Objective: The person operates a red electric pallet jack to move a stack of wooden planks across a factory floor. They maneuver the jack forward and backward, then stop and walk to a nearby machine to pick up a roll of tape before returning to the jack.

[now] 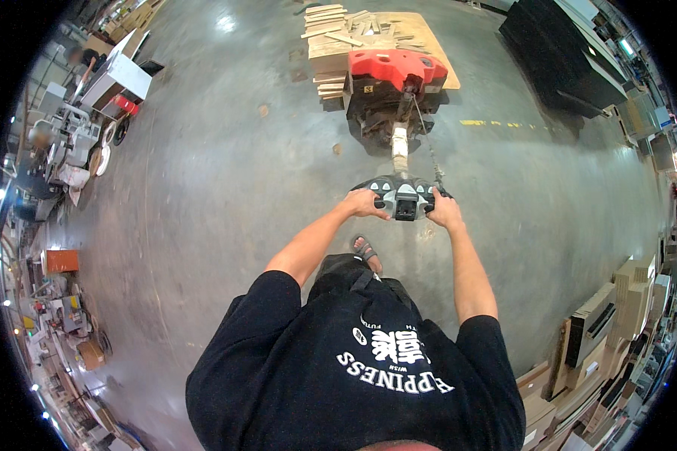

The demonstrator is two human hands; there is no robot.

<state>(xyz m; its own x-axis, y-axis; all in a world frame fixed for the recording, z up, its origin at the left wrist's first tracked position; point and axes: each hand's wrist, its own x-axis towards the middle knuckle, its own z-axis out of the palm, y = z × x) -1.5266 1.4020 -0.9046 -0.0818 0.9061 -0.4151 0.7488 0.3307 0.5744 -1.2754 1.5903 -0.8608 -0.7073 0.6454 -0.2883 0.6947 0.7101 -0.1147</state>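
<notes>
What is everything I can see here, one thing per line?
Pallet truck: one, red top over a black body, straight ahead on the grey floor.
Control handle: one, grey and black, on the truck's shaft.
Wood pieces: a pile, pale, on a flat board behind the truck.
Black stack: one, upper right.
Boxes: many, brown, right edge.
Machines: several, grey, left edge.
Left hand: grips the handle's left end.
Right hand: grips its right end.

Grey polished concrete floor (pixel 226 195) w/ glare spots, machines (pixel 75 143) left, stacked boards (pixel 602 331) right, dark stack (pixel 564 52) top right, maybe panels.
</notes>
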